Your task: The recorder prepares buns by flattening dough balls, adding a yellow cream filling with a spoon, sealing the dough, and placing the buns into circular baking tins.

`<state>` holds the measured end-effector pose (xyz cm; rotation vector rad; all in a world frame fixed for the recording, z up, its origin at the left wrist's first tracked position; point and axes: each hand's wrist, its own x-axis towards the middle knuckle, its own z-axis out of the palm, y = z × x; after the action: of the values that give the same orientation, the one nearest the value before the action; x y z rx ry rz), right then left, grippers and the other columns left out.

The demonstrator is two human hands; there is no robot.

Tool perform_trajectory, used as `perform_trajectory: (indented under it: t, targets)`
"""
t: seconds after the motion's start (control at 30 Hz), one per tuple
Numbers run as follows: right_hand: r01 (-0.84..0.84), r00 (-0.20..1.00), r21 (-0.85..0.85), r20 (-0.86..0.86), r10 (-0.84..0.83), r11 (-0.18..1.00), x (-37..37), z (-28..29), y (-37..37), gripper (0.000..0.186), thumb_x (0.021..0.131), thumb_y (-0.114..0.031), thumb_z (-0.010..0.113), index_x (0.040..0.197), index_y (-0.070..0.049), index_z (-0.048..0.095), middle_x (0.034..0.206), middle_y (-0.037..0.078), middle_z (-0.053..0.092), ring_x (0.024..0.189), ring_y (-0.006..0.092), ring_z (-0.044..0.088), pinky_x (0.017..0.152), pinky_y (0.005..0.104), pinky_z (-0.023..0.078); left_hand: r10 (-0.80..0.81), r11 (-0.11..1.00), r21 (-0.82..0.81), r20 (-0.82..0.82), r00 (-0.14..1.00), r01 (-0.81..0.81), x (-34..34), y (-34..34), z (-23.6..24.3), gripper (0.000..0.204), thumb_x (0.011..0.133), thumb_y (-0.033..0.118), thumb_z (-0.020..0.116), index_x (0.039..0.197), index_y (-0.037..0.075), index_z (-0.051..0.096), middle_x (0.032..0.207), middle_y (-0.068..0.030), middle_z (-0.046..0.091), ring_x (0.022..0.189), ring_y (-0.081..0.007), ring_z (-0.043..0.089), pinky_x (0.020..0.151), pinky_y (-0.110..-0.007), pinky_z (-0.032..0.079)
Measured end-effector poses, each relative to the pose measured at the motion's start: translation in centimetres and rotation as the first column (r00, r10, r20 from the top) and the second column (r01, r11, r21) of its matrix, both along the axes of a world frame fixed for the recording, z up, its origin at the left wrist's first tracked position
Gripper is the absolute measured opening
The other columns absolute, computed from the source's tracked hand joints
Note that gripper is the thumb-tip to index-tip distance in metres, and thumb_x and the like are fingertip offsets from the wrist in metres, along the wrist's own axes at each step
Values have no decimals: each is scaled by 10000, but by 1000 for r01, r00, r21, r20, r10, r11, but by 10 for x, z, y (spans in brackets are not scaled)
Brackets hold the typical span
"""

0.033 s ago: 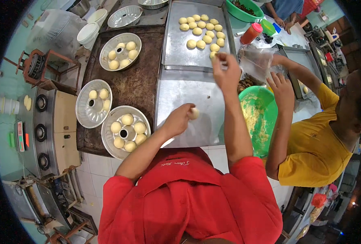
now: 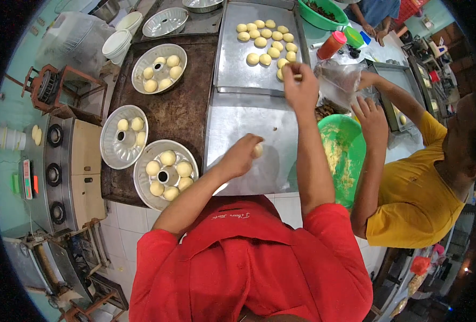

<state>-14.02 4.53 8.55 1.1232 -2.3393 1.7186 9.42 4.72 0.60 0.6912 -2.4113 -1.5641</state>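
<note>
My left hand (image 2: pixel 242 156), over the bare metal sheet (image 2: pixel 238 121), is closed around a smooth pale dough ball (image 2: pixel 257 150). My right hand (image 2: pixel 302 91) hovers at the near right corner of a metal tray (image 2: pixel 232 75), its fingers pinched together. Whatever lies between those fingertips is too hidden to make out. Just left of them, a dough ball (image 2: pixel 279 74) rests on the tray, partly covered. Farther back on it sit several more dough balls (image 2: pixel 260 41).
On a dark baking tray (image 2: pixel 187 115) at left, ring pans (image 2: pixel 140 180) hold dough balls. At right is a green bowl (image 2: pixel 360 155) of yellow filling. A co-worker in a yellow shirt (image 2: pixel 409 198) holds a clear plastic bag (image 2: pixel 337 80). A red-filled jar (image 2: pixel 331 45) stands behind.
My right hand has shifted slightly right, uncovering more of the dough ball at the tray's near corner. My left hand has moved very slightly right with its dough ball.
</note>
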Motion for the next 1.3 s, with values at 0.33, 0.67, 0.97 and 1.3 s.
perform_trajectory:
  t: [0.33, 0.67, 0.97, 1.3]
  targets:
    - [22, 971, 723, -180, 157, 690, -136, -96, -61, 365, 769, -288, 629, 1039, -48, 682, 999, 227, 678, 955, 386, 651, 854, 466, 505, -270, 756, -456, 437, 858, 470, -15, 17, -22, 259, 814, 59, 579, 1066, 61, 640, 1159, -139, 568, 1065, -349, 524, 906, -408, 474]
    - [-224, 867, 793, -104, 488, 566, -198, -182, -60, 453, 739, -188, 692, 1149, -29, 586, 1116, 249, 636, 1047, 414, 603, 878, 455, 487, 597, 787, 223, -43, 801, -575, 132, -44, 88, 421, 801, 42, 738, 1205, 62, 621, 1169, -52, 610, 1062, -147, 597, 873, -307, 522]
    - [-139, 841, 910, -100, 531, 391, -174, -119, -53, 330, 694, -208, 702, 951, -16, 627, 911, 224, 677, 888, 392, 655, 758, 458, 514, 822, 557, -295, 65, 566, -776, 285, -147, 76, 495, 733, 144, 780, 1192, 25, 635, 999, -144, 706, 898, -234, 689, 807, -337, 532]
    - [-168, 952, 575, -116, 283, 801, -67, 1, 42, 334, 707, -152, 725, 980, -11, 593, 870, 188, 655, 811, 355, 647, 742, 402, 508, 658, 734, -608, 528, 538, -302, 265, -189, 48, 350, 616, 199, 824, 906, 33, 719, 863, -200, 695, 830, -337, 682, 756, -416, 536]
